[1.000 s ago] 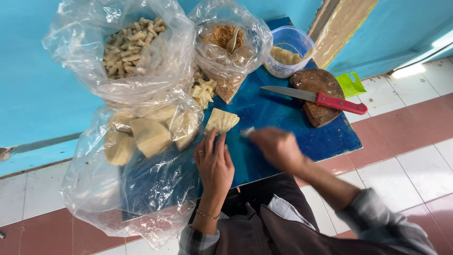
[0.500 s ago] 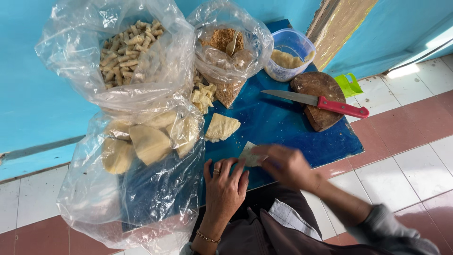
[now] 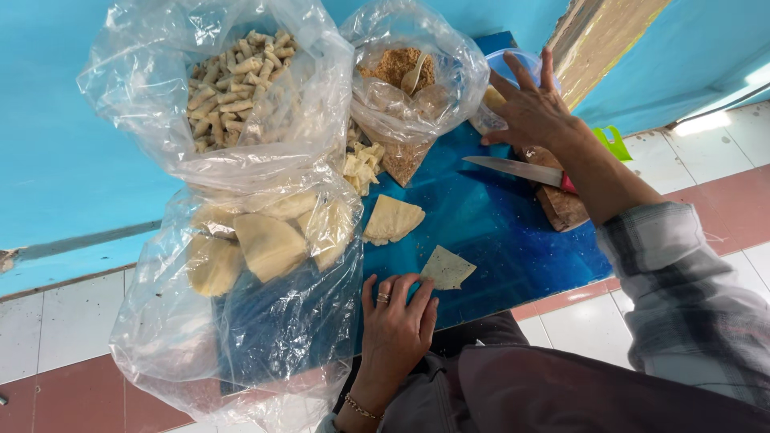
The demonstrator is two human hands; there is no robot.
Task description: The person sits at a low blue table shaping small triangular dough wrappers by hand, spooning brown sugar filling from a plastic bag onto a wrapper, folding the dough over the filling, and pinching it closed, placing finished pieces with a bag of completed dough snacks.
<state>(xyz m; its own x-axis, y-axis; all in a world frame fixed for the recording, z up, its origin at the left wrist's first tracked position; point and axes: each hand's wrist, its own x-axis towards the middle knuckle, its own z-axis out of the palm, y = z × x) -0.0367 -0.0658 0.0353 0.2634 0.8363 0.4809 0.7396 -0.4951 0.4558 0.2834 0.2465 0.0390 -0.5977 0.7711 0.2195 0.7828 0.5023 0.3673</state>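
Hands apart: left hand (image 3: 395,321) by wrapper (image 3: 447,268)

Head-worn view, steeply down, close over blue board (image 3: 481,232)

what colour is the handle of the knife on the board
Red, what shows of the knife handle past the right wrist, in the head view.

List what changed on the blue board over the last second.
The right hand let go of the thin wrapper, which now lies flat on the blue board, and reached up to the plastic tub. The left hand pulled back to the near edge. Knife and bags unchanged.
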